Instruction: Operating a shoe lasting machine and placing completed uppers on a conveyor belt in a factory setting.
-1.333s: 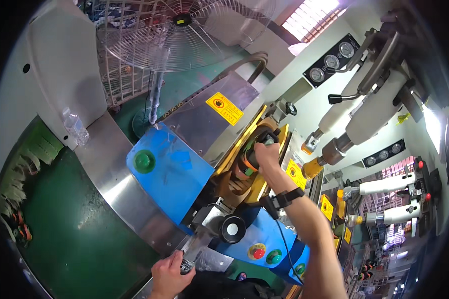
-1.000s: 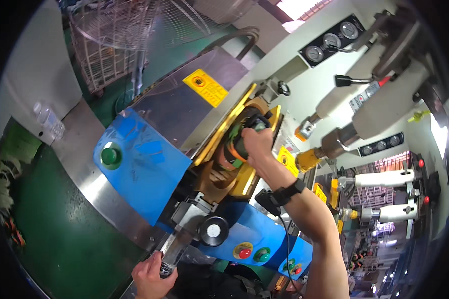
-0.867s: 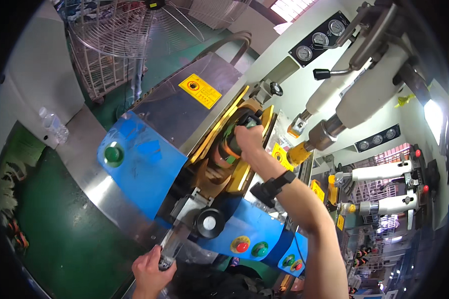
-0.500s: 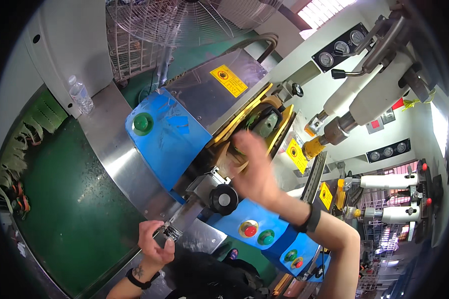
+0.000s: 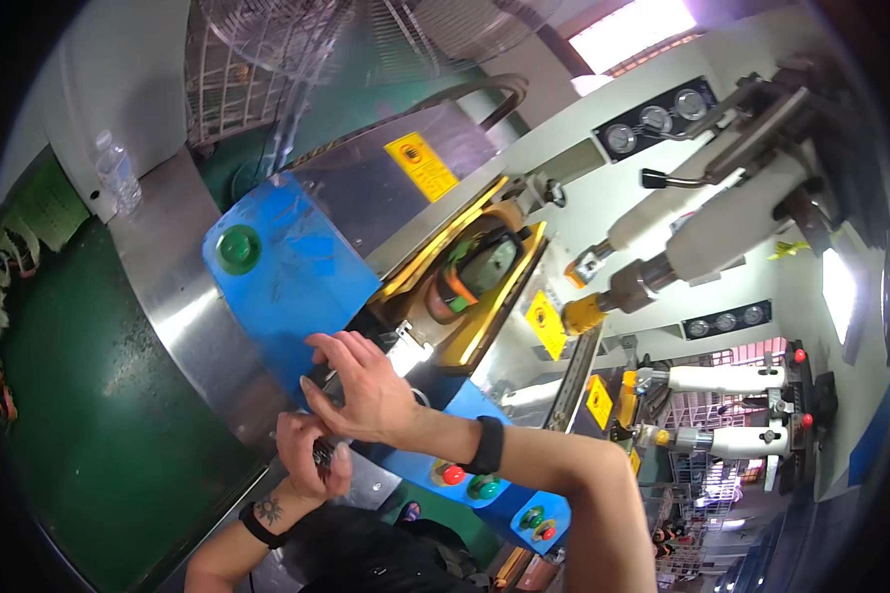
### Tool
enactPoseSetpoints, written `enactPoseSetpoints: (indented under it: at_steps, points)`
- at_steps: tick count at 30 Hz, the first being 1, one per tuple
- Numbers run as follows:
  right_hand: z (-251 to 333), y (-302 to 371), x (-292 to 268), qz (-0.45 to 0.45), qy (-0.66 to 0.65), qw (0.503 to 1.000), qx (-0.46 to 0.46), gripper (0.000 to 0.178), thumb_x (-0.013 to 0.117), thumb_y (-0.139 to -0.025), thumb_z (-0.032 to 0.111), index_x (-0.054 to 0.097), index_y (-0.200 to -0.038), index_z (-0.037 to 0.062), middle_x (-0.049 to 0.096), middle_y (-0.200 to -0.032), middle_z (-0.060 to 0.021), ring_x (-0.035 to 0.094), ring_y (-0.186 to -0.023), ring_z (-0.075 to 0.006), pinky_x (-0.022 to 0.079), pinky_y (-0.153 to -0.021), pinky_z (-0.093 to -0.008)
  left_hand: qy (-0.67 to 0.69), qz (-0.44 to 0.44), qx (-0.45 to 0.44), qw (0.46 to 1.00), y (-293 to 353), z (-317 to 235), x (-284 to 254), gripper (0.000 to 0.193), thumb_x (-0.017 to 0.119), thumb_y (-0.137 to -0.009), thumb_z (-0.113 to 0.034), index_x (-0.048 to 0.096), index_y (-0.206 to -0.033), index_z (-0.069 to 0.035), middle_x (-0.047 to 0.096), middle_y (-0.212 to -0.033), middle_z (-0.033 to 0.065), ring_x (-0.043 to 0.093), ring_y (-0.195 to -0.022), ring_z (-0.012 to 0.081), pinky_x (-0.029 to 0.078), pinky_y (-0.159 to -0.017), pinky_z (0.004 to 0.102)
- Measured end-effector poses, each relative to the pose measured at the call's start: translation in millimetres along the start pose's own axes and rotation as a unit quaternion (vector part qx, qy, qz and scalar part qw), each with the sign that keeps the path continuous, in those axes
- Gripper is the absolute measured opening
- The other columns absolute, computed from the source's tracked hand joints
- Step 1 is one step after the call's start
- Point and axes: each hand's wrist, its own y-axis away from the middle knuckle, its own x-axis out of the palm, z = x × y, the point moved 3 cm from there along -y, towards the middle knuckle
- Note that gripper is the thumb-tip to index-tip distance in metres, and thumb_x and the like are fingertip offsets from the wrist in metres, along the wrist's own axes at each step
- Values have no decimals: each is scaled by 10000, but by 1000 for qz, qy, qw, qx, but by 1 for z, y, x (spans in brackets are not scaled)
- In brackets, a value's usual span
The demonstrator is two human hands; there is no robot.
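While your right hand point(image 5: 361, 395) lies spread and released over the small dark part point(image 5: 323, 457) on the blue machine front point(image 5: 287, 267), your left hand point(image 5: 307, 457) grasps that part just beneath, near the red button point(image 5: 453, 474).

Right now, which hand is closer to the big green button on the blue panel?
Right. The right hand lies spread on the blue panel's lower edge, below the green button. The left hand sits lower still, beneath the right.
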Motion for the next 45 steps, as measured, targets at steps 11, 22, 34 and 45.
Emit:
enactPoseSetpoints:
  at_steps: [11,22,34,45]
  points:
    - [10,53,-51,-162,-60,985,30,318,654,-838,66,554,-1135,16,588,-1055,-157,605,-939,-302,509,-786,-355,21,-21,3,1000,-36,-25,-15,200,546,-803,-82,512,-966,28,510,-872,163,514,-773,289,434,-701,366]
    - [36,238,-97,-265,178,921,224,669,688,-834,254,375,-1354,-28,377,-1397,-293,383,-1293,-451,299,-1067,-553,70,2,105,992,-86,-87,14,150,564,-784,4,495,-917,-2,523,-833,141,517,-722,280,438,-665,366]
    - [68,318,-47,-145,73,940,301,719,691,-828,300,364,-1389,-8,376,-1427,-249,385,-1330,-384,313,-1054,-583,-75,39,-24,996,76,-141,-1,154,600,-772,-50,541,-910,-18,566,-840,132,575,-750,266,468,-687,342]
    - [121,414,44,-84,-336,913,218,396,598,-888,224,566,-1196,-23,616,-1131,-254,590,-1065,-395,474,-926,-429,-255,206,-216,920,234,-237,-38,137,666,-813,-107,645,-928,-35,645,-868,169,643,-797,335,503,-723,391]
